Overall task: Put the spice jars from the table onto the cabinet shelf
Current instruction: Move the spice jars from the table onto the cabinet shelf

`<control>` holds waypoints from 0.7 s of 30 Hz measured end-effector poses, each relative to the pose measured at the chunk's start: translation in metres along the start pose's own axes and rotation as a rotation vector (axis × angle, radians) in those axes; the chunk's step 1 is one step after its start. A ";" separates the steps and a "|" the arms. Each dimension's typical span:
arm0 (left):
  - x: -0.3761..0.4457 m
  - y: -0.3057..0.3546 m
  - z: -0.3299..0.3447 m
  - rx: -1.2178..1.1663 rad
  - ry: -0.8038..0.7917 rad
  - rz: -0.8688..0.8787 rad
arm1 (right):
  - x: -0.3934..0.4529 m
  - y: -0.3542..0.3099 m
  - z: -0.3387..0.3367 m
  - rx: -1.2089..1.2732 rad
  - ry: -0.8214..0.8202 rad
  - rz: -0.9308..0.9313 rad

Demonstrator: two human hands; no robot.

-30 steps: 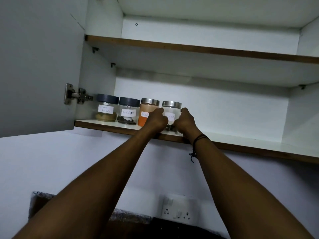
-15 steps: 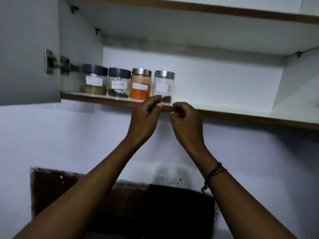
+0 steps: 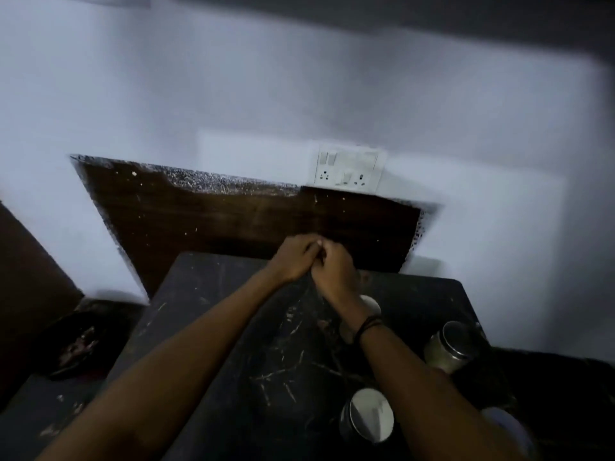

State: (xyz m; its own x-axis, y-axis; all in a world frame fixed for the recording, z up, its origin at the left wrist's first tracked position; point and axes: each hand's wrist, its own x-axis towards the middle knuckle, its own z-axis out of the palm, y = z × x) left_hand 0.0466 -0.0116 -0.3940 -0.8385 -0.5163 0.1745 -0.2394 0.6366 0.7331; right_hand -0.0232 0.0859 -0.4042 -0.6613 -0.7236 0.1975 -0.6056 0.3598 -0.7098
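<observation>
Both hands, the left (image 3: 294,257) and the right (image 3: 334,269), are meeting mid-frame with fingers curled, holding nothing. Jars (image 3: 367,415) are waiting on the table (image 3: 206,294), lower right. Judging by this, a fetch is starting; next, one hand needs to be reaching down for a jar.

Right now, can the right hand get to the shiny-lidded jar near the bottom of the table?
Probably yes. The right hand holds nothing and hovers over the dark table; the silver-lidded glass jar stands uncovered just beside that forearm, with nothing over its lid.
</observation>
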 end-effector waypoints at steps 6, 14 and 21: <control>-0.031 -0.065 0.065 0.083 -0.286 -0.160 | -0.040 0.073 0.052 -0.316 -0.037 0.040; -0.024 -0.055 0.124 -0.138 -0.385 -0.219 | -0.055 0.131 0.039 -0.559 0.053 0.250; -0.026 -0.036 0.154 -0.431 -0.370 -0.302 | -0.065 0.158 0.034 -0.114 0.050 0.275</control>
State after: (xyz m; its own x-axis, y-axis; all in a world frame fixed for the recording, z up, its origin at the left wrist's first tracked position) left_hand 0.0017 0.0672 -0.5262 -0.8970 -0.3557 -0.2625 -0.3374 0.1671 0.9264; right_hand -0.0609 0.1699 -0.5525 -0.8269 -0.5607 0.0434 -0.4443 0.6040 -0.6616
